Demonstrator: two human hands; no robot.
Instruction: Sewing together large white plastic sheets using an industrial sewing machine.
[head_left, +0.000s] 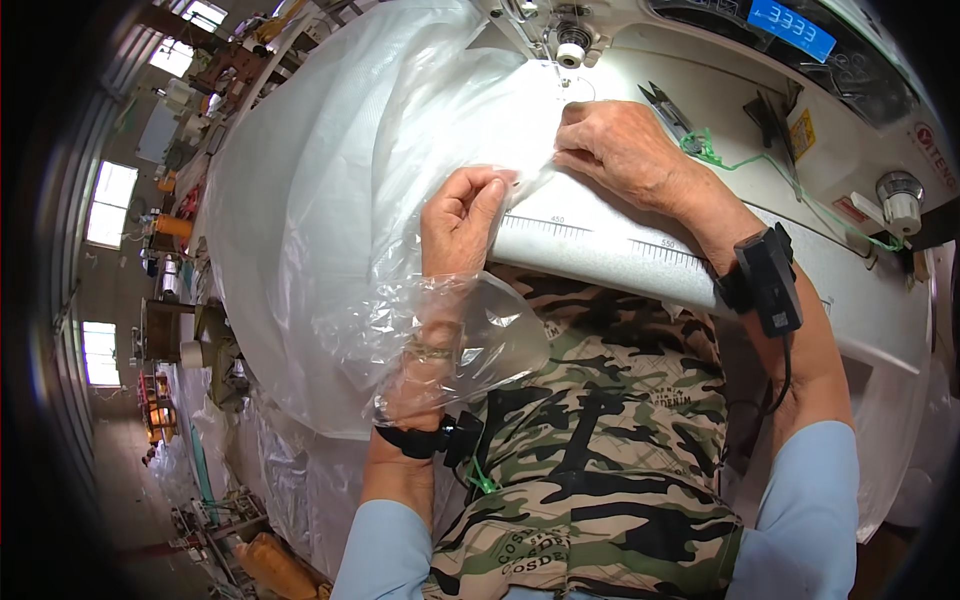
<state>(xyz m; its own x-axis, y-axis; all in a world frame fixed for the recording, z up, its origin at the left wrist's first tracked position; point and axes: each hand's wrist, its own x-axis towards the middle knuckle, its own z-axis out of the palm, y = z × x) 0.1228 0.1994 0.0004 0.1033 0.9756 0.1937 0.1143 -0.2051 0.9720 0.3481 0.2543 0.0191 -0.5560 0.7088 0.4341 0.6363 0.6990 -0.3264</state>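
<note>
A large sheet of translucent white plastic [300,230] spreads over the left of the sewing table and hangs off its near side. My left hand [462,218] pinches its edge, thumb against bent fingers, with clear film lying over the wrist. Further right, my right hand [620,150] pinches the edge of the same sheet close to the needle area. Just beyond the hands is the sewing machine's needle head [571,48], lit brightly from above. Whether the needle touches the plastic, I cannot make out.
Thread snips [668,110] lie right of the needle, beside tangled green thread [712,150]. A ruler scale [600,240] runs along the table's front edge. The machine body with a blue display [792,28] and a round knob [902,205] stands at the far right.
</note>
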